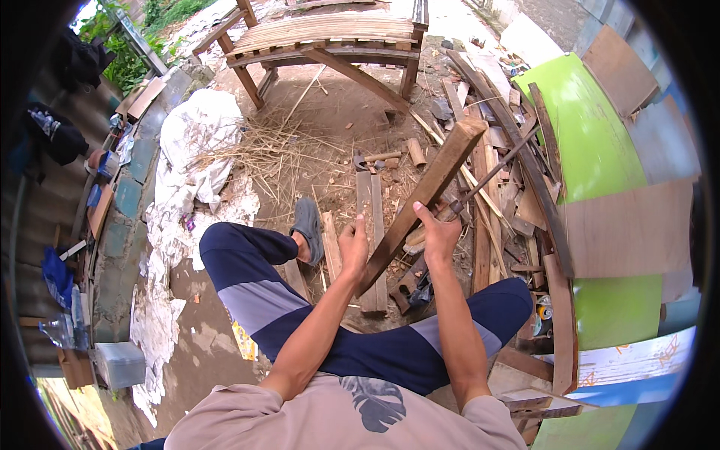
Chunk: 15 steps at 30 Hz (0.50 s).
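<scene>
A squared brown wooden beam (420,199) slants up and away between my hands, its far end raised to the right. My left hand (354,247) is closed at the beam's left side near its lower end, thumb up, with some fingers hidden. My right hand (441,236) grips the beam from the right, thumb lying along it. From the same hand a long dark rod-like tool (495,171) points up to the right; its grip is partly hidden by the fingers. Below the beam, two planks (365,202) lie side by side on the ground between my legs.
A slatted wooden bench (330,34) stands ahead. Wood strips and offcuts (480,247) are piled on the right beside green panels (592,127). Thin shavings (274,154) and a white sheet (191,142) lie to the left, near a low block wall (120,247).
</scene>
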Tool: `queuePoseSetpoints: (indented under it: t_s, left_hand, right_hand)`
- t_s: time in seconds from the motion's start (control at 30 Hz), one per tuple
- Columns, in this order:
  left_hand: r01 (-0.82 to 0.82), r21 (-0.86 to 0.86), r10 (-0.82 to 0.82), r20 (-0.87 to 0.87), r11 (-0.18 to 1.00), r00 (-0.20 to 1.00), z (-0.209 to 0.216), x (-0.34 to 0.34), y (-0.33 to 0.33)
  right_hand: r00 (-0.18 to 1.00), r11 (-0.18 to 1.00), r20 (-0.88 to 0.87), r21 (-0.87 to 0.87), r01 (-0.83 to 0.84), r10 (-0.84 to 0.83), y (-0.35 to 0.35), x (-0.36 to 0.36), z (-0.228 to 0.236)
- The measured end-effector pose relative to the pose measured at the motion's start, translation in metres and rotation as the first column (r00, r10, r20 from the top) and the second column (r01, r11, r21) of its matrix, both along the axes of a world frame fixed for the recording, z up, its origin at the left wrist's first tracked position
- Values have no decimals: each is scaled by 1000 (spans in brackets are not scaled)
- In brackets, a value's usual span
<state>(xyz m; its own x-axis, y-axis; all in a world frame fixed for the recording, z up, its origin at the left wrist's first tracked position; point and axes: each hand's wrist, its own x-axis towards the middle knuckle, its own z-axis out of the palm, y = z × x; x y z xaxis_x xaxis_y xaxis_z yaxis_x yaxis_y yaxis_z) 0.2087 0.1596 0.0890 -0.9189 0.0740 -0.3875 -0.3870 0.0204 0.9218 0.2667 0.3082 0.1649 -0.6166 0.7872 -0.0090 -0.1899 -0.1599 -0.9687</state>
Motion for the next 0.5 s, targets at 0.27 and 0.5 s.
queuePoseSetpoints:
  t_s: [0.27,0.5]
  left_hand:
    - [22,315,-205,561,949,802,-8,54,4]
    - [-327,636,-134,566,699,814,-10,19,26]
  right_hand:
    - [973,969,-57,-125,215,-224,-7,-6,-15]
    - [982,932,-54,-329,156,-183,-17,-4,-23]
